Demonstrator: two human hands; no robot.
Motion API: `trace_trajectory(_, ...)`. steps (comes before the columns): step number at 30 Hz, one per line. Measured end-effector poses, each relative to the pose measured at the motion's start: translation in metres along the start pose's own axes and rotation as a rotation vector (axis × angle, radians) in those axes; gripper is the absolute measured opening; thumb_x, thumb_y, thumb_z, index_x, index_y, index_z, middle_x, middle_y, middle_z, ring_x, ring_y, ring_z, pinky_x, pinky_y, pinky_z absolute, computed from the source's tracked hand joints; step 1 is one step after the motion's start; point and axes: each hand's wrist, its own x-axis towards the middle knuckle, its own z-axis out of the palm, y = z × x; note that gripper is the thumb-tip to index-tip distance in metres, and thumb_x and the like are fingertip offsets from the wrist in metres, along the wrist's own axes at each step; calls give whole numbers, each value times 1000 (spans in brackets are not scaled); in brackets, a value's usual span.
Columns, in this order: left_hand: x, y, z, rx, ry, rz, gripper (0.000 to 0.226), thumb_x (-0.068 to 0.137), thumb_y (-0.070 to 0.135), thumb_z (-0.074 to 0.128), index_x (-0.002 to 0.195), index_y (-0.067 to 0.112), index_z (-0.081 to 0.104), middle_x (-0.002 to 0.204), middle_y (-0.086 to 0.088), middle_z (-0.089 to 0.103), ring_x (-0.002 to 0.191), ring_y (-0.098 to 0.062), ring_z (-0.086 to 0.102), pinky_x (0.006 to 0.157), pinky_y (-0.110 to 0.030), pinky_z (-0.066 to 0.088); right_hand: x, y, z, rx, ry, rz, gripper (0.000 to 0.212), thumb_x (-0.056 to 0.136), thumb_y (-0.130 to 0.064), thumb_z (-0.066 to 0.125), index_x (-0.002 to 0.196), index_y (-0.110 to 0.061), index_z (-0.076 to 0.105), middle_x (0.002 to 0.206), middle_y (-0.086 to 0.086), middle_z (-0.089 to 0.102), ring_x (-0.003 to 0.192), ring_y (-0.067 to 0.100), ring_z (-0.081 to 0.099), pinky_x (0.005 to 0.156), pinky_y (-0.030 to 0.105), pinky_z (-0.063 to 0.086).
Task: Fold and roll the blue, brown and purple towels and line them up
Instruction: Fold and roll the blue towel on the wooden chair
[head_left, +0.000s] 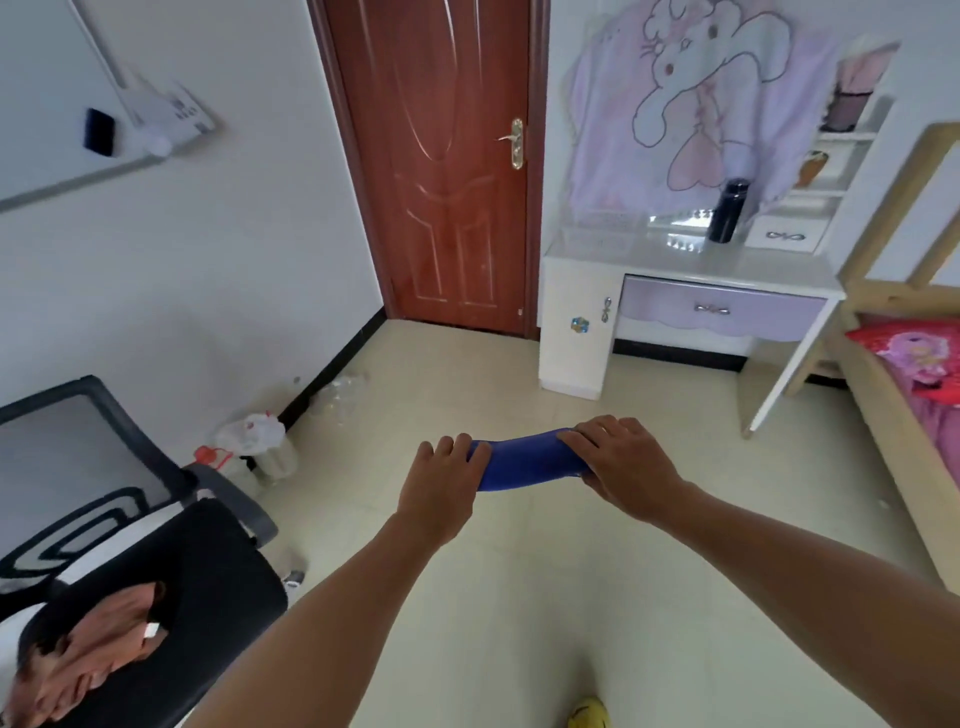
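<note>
I hold the blue towel (524, 460) in mid-air, left hand (441, 480) and right hand (621, 467) curled round its ends; easing either grip could unroll it.

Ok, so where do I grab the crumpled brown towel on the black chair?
Probably the bunched edge of the crumpled brown cloth towel, near its white tag. Come from above: it lies heaped on the black chair seat, so its folds stick up and look easy to pinch.
</note>
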Motion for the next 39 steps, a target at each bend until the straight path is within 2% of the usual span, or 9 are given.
trace_trajectory(6, 152, -32, 3, 10, 39, 14, 45, 88, 18, 53, 130, 17, 38, 121, -5, 52, 98, -23, 52, 84, -34, 39, 108, 101, 33, -1, 52, 28, 47, 72, -24, 80, 115, -14, 63, 104, 8, 69, 88, 29, 65, 75, 40, 54)
trace_trajectory(16, 337, -91, 21, -48, 64, 38, 44, 87, 20, 55, 128, 20, 39, 121, -4, 54, 100, -20, 53, 88, -32, 42, 253, 208, 87, 9, 39, 57, 47, 77, -26, 76, 119, -15, 60, 109, 8, 68, 94, 28, 64, 81, 43, 53)
trace_trajectory(22, 493, -138, 37, -36, 124, 108, 44, 88, 20, 55, 129, 18, 39, 123, -6, 54, 103, -23, 53, 88, -35, 41, 363, 290, 121, -97, 90, 126, 47, 70, -26, 81, 113, -16, 65, 102, 6, 70, 88, 29, 66, 74, 38, 52)
trace_trajectory(26, 591, -167, 30, -7, 160, 184, 48, 87, 20, 56, 131, 17, 38, 122, -6, 53, 103, -23, 52, 89, -34, 40, 424, 338, 129, -86, 136, 209, 47, 67, -23, 81, 110, -14, 66, 99, 6, 70, 85, 28, 65, 73, 38, 53)
trace_trajectory(33, 724, -165, 42, -46, 128, 277, 48, 87, 20, 56, 131, 17, 39, 122, -6, 55, 105, -25, 53, 92, -36, 39, 482, 427, 164, -82, 75, 323, 44, 65, -22, 82, 106, -15, 68, 91, 3, 70, 77, 27, 65, 66, 38, 53)
trace_trajectory(37, 802, -155, 66, -36, 98, 294, 47, 88, 20, 55, 132, 16, 38, 122, -6, 54, 106, -26, 53, 97, -41, 39, 519, 488, 204, -72, 19, 333, 46, 64, -23, 82, 107, -17, 67, 93, 1, 71, 78, 24, 66, 69, 37, 53)
trace_trajectory(39, 840, -153, 73, -50, 87, 298, 48, 88, 21, 55, 132, 15, 38, 123, -6, 55, 106, -26, 53, 94, -39, 40, 540, 520, 222, -60, 3, 331, 47, 65, -23, 82, 108, -18, 66, 94, 0, 71, 79, 23, 66, 70, 37, 53)
